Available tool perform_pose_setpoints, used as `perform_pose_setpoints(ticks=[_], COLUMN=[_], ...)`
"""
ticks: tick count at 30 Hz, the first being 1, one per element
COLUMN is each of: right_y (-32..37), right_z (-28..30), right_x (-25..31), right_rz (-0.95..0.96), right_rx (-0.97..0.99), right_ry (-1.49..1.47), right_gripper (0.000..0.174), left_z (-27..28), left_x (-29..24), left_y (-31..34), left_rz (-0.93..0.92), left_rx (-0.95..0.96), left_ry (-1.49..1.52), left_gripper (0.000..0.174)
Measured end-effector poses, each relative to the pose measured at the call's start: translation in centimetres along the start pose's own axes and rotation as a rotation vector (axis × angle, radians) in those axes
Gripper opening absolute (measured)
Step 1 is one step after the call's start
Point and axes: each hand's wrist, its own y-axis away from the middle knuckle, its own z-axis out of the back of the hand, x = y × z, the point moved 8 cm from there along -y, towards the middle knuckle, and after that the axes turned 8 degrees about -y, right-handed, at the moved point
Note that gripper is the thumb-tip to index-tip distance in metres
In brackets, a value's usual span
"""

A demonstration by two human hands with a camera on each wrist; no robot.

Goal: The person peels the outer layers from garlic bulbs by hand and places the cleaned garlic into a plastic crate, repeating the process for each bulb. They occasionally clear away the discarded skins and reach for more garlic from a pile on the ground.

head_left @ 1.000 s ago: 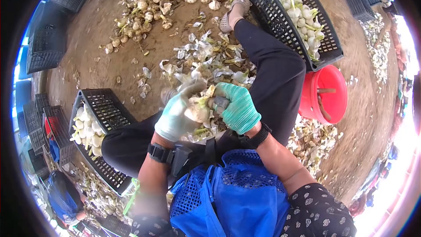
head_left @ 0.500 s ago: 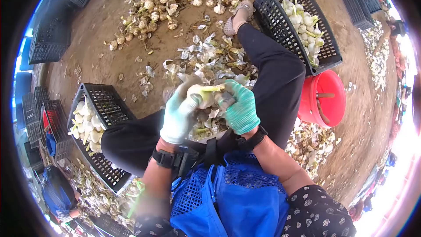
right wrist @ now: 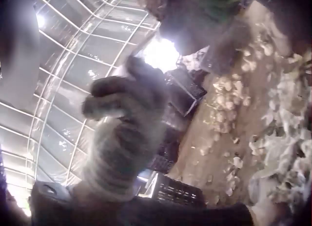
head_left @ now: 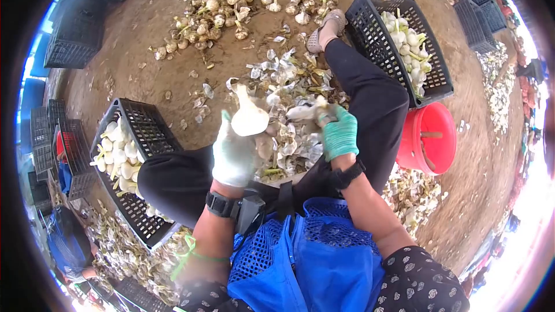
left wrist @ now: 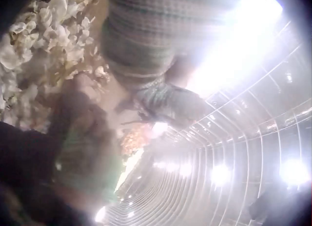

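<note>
- Our left hand (head_left: 234,156) grips the bulb (head_left: 250,117) at frame centre, raised above the peel heap (head_left: 289,144), likely so loose skin drops there.
- Our right hand (head_left: 340,134) pinches a pale scrap (head_left: 305,111), held just right of the bulb.
- We read the bulb's long axis as near vertical in the frame, narrow end toward the top and tilted slightly left.

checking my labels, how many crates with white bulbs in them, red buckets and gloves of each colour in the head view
black crates holding white bulbs: 2, left crate, right crate
red bucket: 1
white glove on the left hand holding a bulb: 1
green glove on the right hand gripping peel: 1
total: 5
</note>
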Motion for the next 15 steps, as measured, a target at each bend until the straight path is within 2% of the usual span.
perform_pose_setpoints(ticks=[2, 4, 6, 8, 9, 10, 12, 13, 15], right_y=[-2.1, -0.9, 1.1, 2.6, 3.0, 3.4, 3.6, 3.6, 3.6], right_z=[1.1, -1.7, -3.4, -4.6, -5.0, -5.2, -5.9, -5.8, -5.7], right_x=[-2.2, -1.2, 2.1, 5.2, 5.7, 6.2, 5.3, 5.3, 5.4], right_rz=[0.126, 0.088, 0.254, 0.753, 0.779, 0.778, 0.573, 0.555, 0.520], right_rx=[0.128, 0.337, 0.380, 0.360, 0.408, 0.406, 0.488, 0.458, 0.476], right_ry=[0.161, 0.277, 0.383, 0.441, 0.342, 0.346, 0.473, 0.405, 0.458], right_gripper=[0.009, 0.014, 0.019, 0.023, 0.025, 0.025, 0.027, 0.020, 0.019], left_z=[-0.9, 0.1, 0.9, 2.9, 1.6, 1.7, 2.1, 1.7, 1.8], left_x=[-0.3, 0.0, 1.2, 0.5, 1.2, 1.3, 1.1, 0.8, 1.1], left_y=[0.6, 0.4, 0.3, 0.0, 0.3, 0.3, 0.3, 0.3, 0.3], left_rz=[0.032, 0.116, 0.156, -0.011, 0.113, 0.116, 0.078, 0.012, 0.052], left_rx=[-0.124, 0.019, -0.041, -0.177, -0.046, -0.045, -0.087, -0.165, -0.124], left_ry=[0.052, -0.204, -0.123, -0.456, -0.476, -0.474, -0.687, -0.677, -0.633], left_gripper=[0.052, 0.053, 0.054, 0.054, 0.052, 0.052, 0.049, 0.048, 0.047])
